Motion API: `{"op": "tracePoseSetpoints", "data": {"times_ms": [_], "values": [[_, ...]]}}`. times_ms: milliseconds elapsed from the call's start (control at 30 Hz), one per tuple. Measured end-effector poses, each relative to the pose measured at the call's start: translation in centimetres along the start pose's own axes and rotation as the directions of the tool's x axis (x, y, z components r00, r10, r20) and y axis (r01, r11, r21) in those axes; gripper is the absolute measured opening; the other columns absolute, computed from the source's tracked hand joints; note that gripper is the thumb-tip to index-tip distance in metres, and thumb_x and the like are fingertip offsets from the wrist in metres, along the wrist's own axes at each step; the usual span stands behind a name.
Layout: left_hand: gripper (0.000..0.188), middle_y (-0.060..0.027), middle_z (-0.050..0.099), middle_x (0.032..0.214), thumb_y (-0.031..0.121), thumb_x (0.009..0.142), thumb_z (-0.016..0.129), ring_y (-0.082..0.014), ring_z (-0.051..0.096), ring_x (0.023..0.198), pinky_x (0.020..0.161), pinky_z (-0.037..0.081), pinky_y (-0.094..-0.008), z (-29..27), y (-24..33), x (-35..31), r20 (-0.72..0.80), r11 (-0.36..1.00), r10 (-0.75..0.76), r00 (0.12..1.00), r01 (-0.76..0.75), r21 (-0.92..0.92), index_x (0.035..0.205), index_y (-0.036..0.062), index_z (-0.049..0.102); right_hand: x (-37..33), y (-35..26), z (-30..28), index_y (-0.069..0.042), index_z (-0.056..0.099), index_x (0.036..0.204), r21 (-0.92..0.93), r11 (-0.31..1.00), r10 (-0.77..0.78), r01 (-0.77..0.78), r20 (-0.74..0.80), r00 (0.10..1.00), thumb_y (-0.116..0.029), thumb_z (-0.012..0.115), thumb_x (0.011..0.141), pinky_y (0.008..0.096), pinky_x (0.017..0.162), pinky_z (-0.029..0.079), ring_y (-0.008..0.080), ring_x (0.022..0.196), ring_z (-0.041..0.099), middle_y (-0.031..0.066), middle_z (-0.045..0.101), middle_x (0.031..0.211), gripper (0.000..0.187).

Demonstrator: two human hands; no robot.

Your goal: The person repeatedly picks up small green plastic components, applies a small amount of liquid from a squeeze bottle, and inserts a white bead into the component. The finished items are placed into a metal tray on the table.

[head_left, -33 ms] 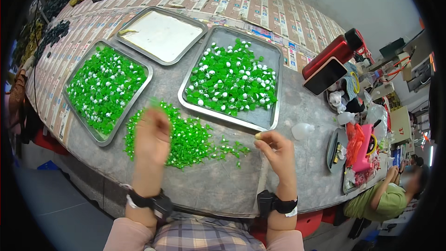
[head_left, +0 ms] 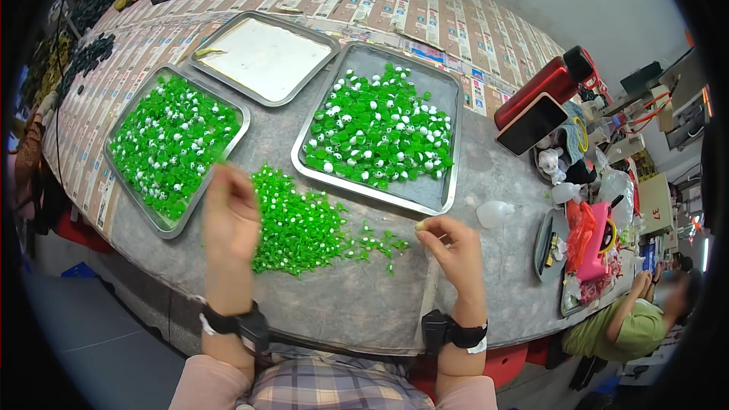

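The right grip (head_left: 456, 249) has its thumb and forefinger drawn near together, a pale yellow bit showing at the fingertip; I cannot tell whether that is something pinched or a covering. The left grip (head_left: 234, 209) is blurred, so I cannot tell whether its fingers are together or apart. Between the two hands, on the grey-covered desk (head_left: 357, 300), lies the pile of small green-and-white pieces (head_left: 300, 224). Taking this pile as the clock's centre, the left grip is at nine, beside it, and the right at three, beyond a few stray pieces. At ten stands a metal tray (head_left: 190, 212) full of green and white pieces, its near rim close to the left fingers. A larger tray (head_left: 444, 91), at one, is heaped likewise, and a white-lined tray (head_left: 262, 61) sits just short of twelve. Farther out, a squeeze bottle (head_left: 495, 215) lies at three, with a phone (head_left: 531, 124) and a red flask (head_left: 535, 93) at two. Toward four, a co-worker in a green shirt (head_left: 624, 330) sits well apart.
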State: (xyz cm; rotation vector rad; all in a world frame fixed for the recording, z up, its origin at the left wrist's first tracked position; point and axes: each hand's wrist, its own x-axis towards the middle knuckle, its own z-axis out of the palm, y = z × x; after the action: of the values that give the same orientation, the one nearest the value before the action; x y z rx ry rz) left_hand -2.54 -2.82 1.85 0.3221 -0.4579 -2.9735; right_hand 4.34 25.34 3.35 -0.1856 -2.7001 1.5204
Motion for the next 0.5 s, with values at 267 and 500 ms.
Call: {"op": "tracePoseSetpoints", "data": {"times_ms": [267,500], "values": [[0.030,-0.0043,0.054,0.080,0.016,0.083,0.047,-0.0089,0.053,0.067,0.060,0.048,-0.0179,1.6,-0.5,-0.6,0.086,0.980,-0.193,0.977,0.197,-0.039,0.107,-0.0003,0.043,0.2,0.2,0.8,-0.001,0.054,0.075,-0.321,0.941,-0.052,0.108,0.178,0.983,-0.008,0.063,0.064,0.0258,0.051,0.041,0.0175,0.054,0.053,0.0084,0.056,0.066,0.016],[0.023,-0.0040,0.055,0.079,0.010,0.077,0.055,-0.0100,0.053,0.069,0.060,0.046,-0.0228,2.1,-7.1,-5.9,0.175,0.576,-0.545,0.820,0.214,0.789,0.100,0.0047,0.051,-0.1,1.6,0.4,-0.002,0.054,0.078,0.117,0.989,0.067,-0.090,0.187,0.980,-0.009,0.062,0.070,0.0212,0.050,0.041,0.0092,0.054,0.052,0.0026,0.056,0.065,0.013]]}}
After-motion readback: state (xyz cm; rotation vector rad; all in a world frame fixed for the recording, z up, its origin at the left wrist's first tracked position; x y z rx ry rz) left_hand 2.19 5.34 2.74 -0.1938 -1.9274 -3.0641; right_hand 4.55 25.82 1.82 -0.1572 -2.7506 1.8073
